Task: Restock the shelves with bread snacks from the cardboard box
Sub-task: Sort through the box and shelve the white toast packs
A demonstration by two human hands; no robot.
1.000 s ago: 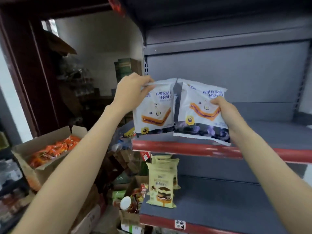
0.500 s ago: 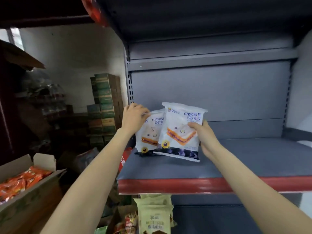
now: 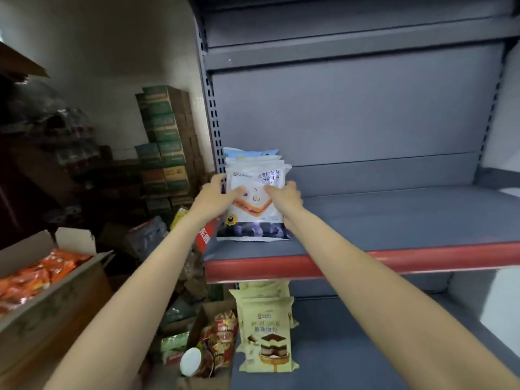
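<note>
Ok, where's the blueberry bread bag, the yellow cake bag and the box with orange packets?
blueberry bread bag (image 3: 254, 204): head view, front picture panel.
yellow cake bag (image 3: 266, 333): head view, front face, lower shelf.
cardboard box (image 3: 50, 308): head view, near side wall.

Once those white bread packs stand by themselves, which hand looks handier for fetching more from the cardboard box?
Probably the left hand. The cardboard box of orange packets sits low on the person's left, nearer that arm. The right hand holds the packs' far side, across the grey shelf from the box.
</note>
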